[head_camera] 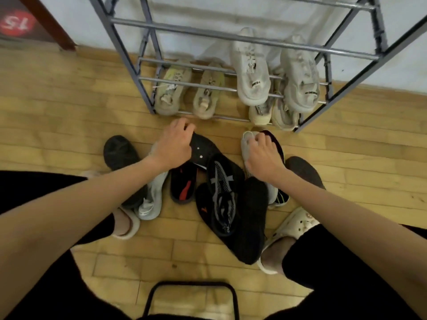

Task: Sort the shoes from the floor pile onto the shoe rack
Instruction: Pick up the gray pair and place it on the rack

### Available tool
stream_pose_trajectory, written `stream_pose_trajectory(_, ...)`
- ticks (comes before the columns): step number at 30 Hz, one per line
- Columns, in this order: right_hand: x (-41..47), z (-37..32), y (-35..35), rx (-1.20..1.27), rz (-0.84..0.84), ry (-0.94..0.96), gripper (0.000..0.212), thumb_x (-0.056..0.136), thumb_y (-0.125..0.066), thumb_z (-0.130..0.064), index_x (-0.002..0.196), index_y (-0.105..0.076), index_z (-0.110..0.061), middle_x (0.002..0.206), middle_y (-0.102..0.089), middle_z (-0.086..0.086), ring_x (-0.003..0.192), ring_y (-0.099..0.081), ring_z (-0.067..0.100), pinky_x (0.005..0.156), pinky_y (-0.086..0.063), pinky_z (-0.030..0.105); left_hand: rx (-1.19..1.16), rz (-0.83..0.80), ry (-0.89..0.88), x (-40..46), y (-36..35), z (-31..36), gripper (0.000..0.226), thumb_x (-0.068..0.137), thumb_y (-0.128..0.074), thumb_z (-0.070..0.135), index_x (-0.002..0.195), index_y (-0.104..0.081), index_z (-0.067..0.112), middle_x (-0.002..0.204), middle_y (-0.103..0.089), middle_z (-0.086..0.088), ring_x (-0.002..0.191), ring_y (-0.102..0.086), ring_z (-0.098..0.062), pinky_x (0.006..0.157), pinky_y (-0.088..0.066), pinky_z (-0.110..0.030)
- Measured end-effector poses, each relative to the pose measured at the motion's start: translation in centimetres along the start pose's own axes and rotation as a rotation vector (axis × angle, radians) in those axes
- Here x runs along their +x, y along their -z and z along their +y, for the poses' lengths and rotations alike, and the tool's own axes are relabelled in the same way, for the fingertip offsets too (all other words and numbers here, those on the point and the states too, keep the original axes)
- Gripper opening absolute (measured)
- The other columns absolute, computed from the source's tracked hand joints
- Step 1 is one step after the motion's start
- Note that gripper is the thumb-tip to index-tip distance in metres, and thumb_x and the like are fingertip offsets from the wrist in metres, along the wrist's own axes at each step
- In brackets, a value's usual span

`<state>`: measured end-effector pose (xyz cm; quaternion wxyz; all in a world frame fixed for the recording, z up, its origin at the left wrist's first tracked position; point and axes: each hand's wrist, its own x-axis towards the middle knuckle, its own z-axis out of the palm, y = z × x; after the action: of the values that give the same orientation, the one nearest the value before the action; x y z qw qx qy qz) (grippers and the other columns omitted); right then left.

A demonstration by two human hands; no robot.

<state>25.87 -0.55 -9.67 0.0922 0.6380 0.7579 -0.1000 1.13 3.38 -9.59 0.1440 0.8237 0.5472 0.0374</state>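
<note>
The left hand [172, 147] is curling its grip round a black shoe [203, 150] atop the floor pile [221, 195]; the right hand [262, 155] is pinching a pale shoe [246, 144], its fingertips hiding the heel, below the shoe rack [143, 72].

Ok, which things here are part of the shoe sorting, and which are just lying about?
Job:
shoe rack
floor pile
black shoe under left hand
pale shoe under right hand
pale sneakers already racked

Lying about:
black stool frame
red 15 sign
</note>
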Motion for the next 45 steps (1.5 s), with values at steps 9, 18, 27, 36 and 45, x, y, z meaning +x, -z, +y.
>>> stream_pose_trajectory(9, -2.0, -7.1, -4.3, 0.045, -0.343, 0.172, 0.052, 0.090, -0.053, -0.023, 0.135, -0.034, -0.003, 0.132, -0.038, 0.021, 0.122, -0.040, 0.039, 0.098, -0.039, 0.043, 0.111, -0.287, 0.379, -7.5, -3.1, -6.4, 0.041, 0.084, -0.059, 0.017, 0.121, -0.048, 0.002, 0.120, -0.049, -0.021, 0.112, -0.047, -0.039, 0.083, -0.045, -0.044)
stream_pose_trajectory(18, -0.3, -13.3, -6.4, 0.051, -0.364, 0.264, 0.063, 0.091, -0.051, -0.020, 0.146, -0.025, -0.004, 0.139, -0.033, 0.024, 0.126, -0.037, 0.039, 0.102, -0.038, 0.043, -0.074, -0.446, 0.359, -11.4, -5.1, -8.7, 0.044, 0.085, -0.063, 0.046, 0.107, -0.054, 0.009, 0.105, -0.052, -0.013, 0.102, -0.051, -0.032, 0.083, -0.050, -0.046)
stream_pose_trajectory(27, 0.3, -13.3, -6.9, 0.063, -0.350, 0.117, 0.064, 0.091, -0.053, -0.022, 0.145, -0.025, -0.004, 0.143, -0.030, 0.025, 0.131, -0.033, 0.041, 0.107, -0.033, 0.044, 0.374, -0.627, 0.091, -12.4, -6.4, -6.2, 0.028, 0.088, -0.056, 0.006, 0.116, -0.057, 0.004, 0.112, -0.058, -0.010, 0.101, -0.053, -0.027, 0.071, -0.050, -0.035)
stream_pose_trajectory(36, 0.2, -8.8, -5.8, 0.159, -0.252, -0.011, 0.058, 0.090, -0.055, -0.020, 0.140, -0.034, 0.000, 0.133, -0.037, 0.027, 0.121, -0.038, 0.045, 0.100, -0.037, 0.046, 0.305, -0.730, 0.175, -11.6, -6.2, -5.0, 0.039, 0.096, -0.045, 0.011, 0.134, -0.048, 0.003, 0.134, -0.044, -0.012, 0.118, -0.047, -0.029, 0.085, -0.047, -0.038)
stream_pose_trajectory(45, -0.8, -7.8, -5.2, 0.266, -0.248, -0.054, 0.056, 0.090, -0.055, -0.018, 0.139, -0.034, -0.001, 0.129, -0.038, 0.026, 0.118, -0.040, 0.045, 0.098, -0.039, 0.046, -0.088, -0.430, 0.409, -9.9, -1.5, -4.1, 0.055, 0.069, -0.079, 0.052, 0.074, -0.052, 0.005, 0.100, -0.049, -0.012, 0.099, -0.049, -0.031, 0.078, -0.047, -0.043)
